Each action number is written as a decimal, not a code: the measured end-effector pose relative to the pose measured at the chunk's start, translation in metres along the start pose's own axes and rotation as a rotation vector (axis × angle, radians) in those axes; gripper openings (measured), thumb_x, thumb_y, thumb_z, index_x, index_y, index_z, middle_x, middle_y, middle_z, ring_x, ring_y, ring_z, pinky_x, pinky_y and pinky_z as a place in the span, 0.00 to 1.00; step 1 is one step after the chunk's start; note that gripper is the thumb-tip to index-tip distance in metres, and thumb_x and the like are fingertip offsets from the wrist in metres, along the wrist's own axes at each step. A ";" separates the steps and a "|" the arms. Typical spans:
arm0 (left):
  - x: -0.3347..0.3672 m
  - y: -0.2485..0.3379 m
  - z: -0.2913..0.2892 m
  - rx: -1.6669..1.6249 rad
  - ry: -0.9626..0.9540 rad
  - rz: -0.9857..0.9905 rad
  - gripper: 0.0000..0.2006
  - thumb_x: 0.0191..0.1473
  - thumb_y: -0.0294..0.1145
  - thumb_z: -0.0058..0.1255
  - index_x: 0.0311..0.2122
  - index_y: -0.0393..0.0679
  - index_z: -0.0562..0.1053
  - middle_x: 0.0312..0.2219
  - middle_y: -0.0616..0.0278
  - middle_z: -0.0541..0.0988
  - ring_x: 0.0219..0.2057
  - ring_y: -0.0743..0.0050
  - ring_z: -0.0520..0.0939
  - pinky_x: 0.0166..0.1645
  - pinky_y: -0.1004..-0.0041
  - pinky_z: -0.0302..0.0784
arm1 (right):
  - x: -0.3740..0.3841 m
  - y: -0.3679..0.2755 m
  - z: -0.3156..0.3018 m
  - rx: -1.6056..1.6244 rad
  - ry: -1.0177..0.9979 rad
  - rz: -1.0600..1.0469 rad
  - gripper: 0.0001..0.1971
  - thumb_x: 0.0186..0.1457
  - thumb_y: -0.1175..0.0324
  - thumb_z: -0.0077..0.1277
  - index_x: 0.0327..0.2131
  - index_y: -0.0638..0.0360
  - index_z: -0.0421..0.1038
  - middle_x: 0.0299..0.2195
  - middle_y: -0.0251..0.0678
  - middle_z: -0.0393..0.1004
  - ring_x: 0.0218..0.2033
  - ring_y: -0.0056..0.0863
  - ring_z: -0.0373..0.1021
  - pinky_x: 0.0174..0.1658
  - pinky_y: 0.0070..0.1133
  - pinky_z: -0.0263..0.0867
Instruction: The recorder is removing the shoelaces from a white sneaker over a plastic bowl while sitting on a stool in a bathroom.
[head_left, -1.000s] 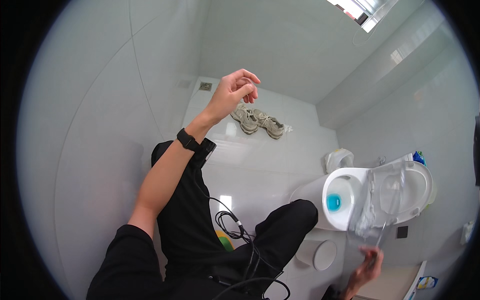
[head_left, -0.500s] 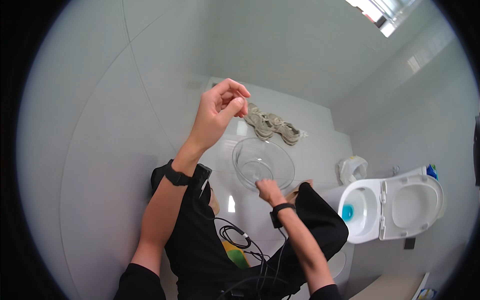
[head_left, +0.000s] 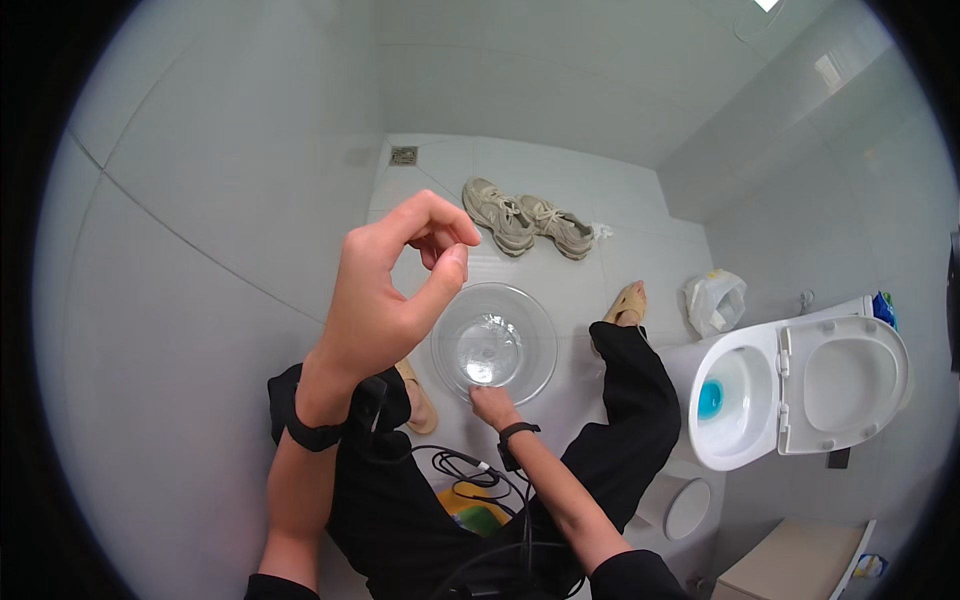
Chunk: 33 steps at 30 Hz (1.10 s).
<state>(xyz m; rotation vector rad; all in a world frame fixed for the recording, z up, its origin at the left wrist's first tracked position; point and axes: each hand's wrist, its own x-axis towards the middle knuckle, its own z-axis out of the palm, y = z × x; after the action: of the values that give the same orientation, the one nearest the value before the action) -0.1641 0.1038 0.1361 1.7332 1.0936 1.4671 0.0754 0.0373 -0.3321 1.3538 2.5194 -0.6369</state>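
A clear round basin sits on the tiled floor between my feet, with bright reflections over its bottom. My right hand is closed on the basin's near rim; the fingertips are partly hidden. My left hand is raised in the air, left of and above the basin. Its fingers curl round towards the thumb, with the tips close together, and I see nothing between them. Black straps go round both wrists.
A pair of grey-beige sneakers lies beyond the basin. At the right are a toilet with its lid up and a white bagged bin. Black cables hang over my lap. A floor drain is at the back left.
The basin has gone from tilted to about level and lies nearer my left foot, my right hand still on its rim. My left hand has come lower and closer. The view has shifted.
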 end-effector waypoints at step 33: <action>0.006 -0.021 0.006 0.303 -0.044 0.030 0.04 0.60 0.20 0.53 0.39 0.37 0.78 0.24 0.68 0.78 0.29 0.80 0.77 0.40 0.75 0.75 | -0.285 0.029 -0.250 0.241 0.726 0.423 0.21 0.71 0.72 0.54 0.64 0.67 0.73 0.64 0.58 0.75 0.66 0.57 0.71 0.67 0.41 0.69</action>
<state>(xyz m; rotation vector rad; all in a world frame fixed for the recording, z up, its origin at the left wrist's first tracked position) -0.1620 0.1191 0.1192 1.9849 1.3264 1.3264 0.2626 -0.0429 -0.0110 2.4870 2.5337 -0.4114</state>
